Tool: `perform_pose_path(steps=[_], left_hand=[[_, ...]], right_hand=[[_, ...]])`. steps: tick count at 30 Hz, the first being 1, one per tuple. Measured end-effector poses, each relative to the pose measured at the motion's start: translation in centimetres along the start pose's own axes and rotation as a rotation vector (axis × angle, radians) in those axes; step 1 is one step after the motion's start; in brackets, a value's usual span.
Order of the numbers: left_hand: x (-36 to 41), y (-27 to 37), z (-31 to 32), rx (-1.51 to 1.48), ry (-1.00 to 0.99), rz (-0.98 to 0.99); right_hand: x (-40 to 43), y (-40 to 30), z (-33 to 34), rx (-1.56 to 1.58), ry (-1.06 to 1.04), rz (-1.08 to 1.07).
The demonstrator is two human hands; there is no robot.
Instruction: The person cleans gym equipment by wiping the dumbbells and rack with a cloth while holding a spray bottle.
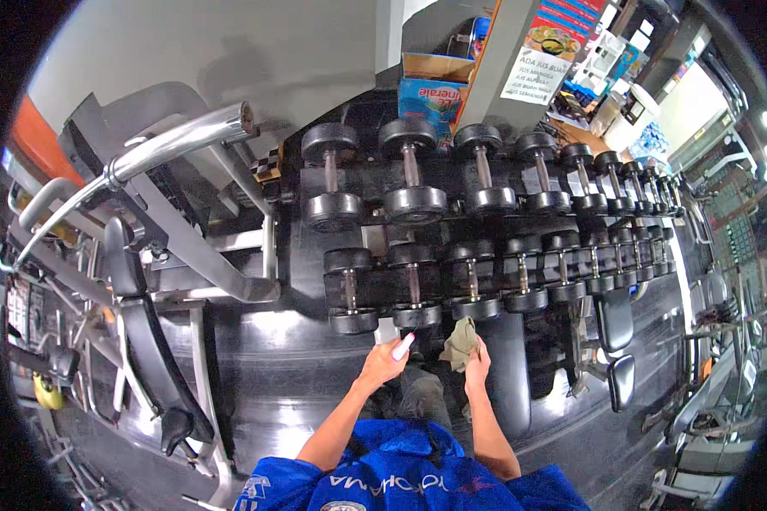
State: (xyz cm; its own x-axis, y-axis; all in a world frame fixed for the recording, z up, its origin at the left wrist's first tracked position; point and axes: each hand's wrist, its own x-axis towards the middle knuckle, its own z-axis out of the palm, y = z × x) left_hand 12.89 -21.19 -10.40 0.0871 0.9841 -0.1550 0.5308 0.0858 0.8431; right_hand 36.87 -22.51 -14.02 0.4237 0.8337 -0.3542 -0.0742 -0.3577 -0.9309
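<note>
My left hand (382, 365) grips a small white bottle (402, 348) with a pink tip, just in front of the lower row of dumbbells. A crumpled olive-green cloth (460, 345) is in my right hand (478, 363), close to the near head of a lower-row dumbbell (475, 308). Another black dumbbell (415, 315) lies just beyond the bottle. Whether the cloth touches the dumbbell, I cannot tell. Above these, an upper row holds more round-headed black dumbbells with metal handles, among them a large one (415, 201).
On the left stands a grey weight machine with a chrome bar (172, 144) and a black padded seat (160, 358). A black bench pad (510, 370) is close to my right arm. Behind the rack are a blue cardboard box (425, 96) and a post with a printed sign (534, 76).
</note>
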Motion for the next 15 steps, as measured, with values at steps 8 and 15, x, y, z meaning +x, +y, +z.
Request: perform_pose_path(steps=[8,15], left_hand=[[-3.7,-1.0,-1.6,-0.132,-0.014,-0.132],[-5.4,-2.9,-1.0,-0.098,-0.048,-0.172]], right_hand=[[3.6,0.8,8.2,-0.526,-0.035,-0.662],[8.9,7.3,8.9,-1.063,-0.673,-0.987]])
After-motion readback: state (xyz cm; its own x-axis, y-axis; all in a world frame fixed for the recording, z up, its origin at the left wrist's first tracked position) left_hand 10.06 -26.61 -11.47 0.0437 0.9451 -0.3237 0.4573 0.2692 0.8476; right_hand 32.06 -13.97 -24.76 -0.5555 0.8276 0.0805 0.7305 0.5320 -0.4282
